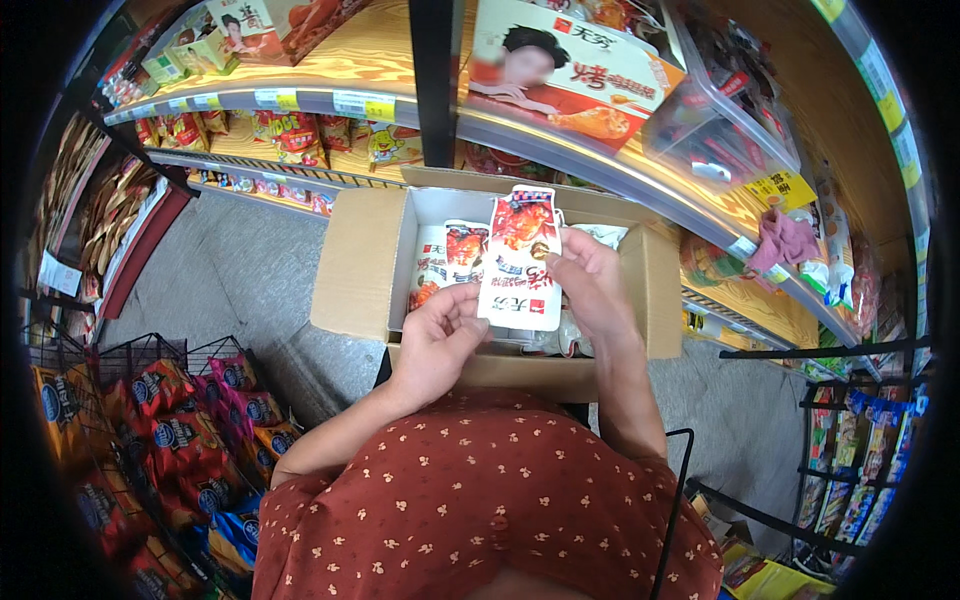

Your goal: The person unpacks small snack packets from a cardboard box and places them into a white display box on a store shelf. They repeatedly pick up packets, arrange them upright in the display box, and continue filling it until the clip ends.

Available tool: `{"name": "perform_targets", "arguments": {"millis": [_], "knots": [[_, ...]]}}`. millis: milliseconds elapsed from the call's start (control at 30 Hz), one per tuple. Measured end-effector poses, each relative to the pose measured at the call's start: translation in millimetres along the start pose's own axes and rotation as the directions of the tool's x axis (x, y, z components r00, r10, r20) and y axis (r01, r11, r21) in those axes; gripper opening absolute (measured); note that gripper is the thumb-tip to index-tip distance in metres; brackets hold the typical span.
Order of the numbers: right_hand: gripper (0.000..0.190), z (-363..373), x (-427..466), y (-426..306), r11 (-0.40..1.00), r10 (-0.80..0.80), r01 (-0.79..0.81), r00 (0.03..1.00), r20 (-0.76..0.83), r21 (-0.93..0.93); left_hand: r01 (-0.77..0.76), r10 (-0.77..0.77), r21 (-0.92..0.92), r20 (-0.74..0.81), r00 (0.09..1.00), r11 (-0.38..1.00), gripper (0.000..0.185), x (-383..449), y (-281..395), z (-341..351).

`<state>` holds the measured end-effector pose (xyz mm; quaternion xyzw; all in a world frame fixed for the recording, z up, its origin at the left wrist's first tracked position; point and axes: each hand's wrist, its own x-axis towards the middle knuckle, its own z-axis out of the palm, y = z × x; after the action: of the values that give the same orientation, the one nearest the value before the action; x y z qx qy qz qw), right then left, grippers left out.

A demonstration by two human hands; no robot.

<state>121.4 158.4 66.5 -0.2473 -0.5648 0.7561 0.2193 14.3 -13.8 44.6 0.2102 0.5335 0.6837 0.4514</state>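
A white-and-red snack packet (523, 289) printed with roasted meat is held over an open cardboard box (349, 262). Its printed writing appears upside down. My right hand (596, 289) grips the packet's right edge, thumb on the front. At the lower left edge, the thumb and fingertips of my left hand (445, 334) pinch the same packet. Inside the box, similar packets (463, 251) stand on the left. White and clear plastic wrapping (555, 337) shows at the bottom, partly hidden by my hands and the held packet.
Ahead, a wooden shelf carries a printed display carton (577, 82) and a clear plastic bin (720, 112). A pink cloth (784, 238) hangs at the shelf edge. Wire racks of bagged snacks (180, 439) stand at lower left. A black metal post (437, 82) rises behind the box.
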Motion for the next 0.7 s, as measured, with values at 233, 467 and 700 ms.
{"name": "perform_targets", "arguments": {"millis": [233, 467, 700], "knots": [[0.036, 12.1, 13.2, -4.9, 0.968, 0.151, -0.134, 0.986, 0.065, -0.211, -0.454, 0.602, 0.696, 0.039, 0.797, 0.556, 0.029, -21.6, 0.8, -36.1], [0.033, 53.9, 62.2, 23.1, 0.678, 0.287, -0.116, 0.951, 0.115, -0.726, -0.502, 0.686, 0.774, 0.124, 0.717, 0.385, 0.028, -18.0, -17.9, -48.6], [0.024, 62.2, 56.0, 36.4, 0.061, 0.242, 0.409, 0.879, 0.411, -0.911, -0.547, 0.731, 0.81, 0.24, 0.639, 0.212, 0.027, -14.1, -33.5, -57.0]]}}
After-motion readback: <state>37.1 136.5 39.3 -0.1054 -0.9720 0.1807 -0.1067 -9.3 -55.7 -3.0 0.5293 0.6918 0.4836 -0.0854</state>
